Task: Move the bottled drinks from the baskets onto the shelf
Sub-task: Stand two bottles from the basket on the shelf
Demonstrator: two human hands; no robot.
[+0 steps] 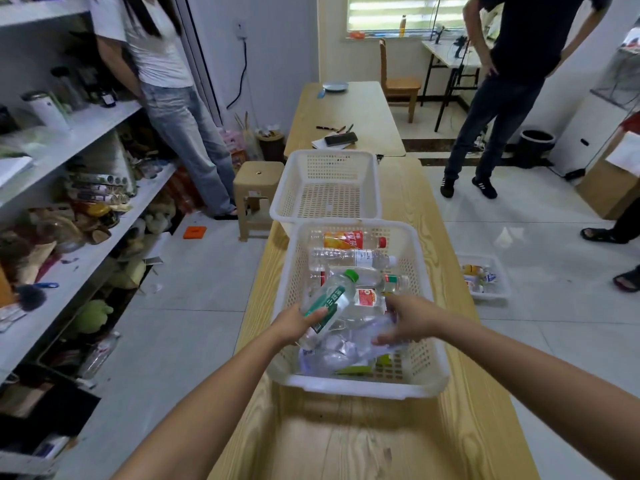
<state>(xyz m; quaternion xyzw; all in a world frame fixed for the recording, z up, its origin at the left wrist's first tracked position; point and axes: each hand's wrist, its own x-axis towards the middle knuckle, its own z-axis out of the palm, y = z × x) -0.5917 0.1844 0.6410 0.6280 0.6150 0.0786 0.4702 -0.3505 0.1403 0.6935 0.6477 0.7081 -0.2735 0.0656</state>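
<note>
A white plastic basket (pixel 426 362) stands on the wooden table (pixel 346 438) in front of me, holding several bottled drinks. My left hand (pixel 294 323) grips a clear bottle with a green cap and green label (pixel 332 299), tilted up over the basket's left side. My right hand (pixel 408 322) reaches down into the basket and holds a clear bottle (pixel 349 355) lying among the others; motion blur hides the exact grip. An orange-labelled bottle (pixel 346 239) and a white-labelled one (pixel 353 258) lie at the basket's far end. The white shelf (pixel 86 258) runs along my left.
An empty white basket (pixel 327 183) sits farther along the table. A small basket of bottles (pixel 485 277) lies on the floor at right. A stool (pixel 256 192) and a standing person are at left near the shelf; another person stands back right.
</note>
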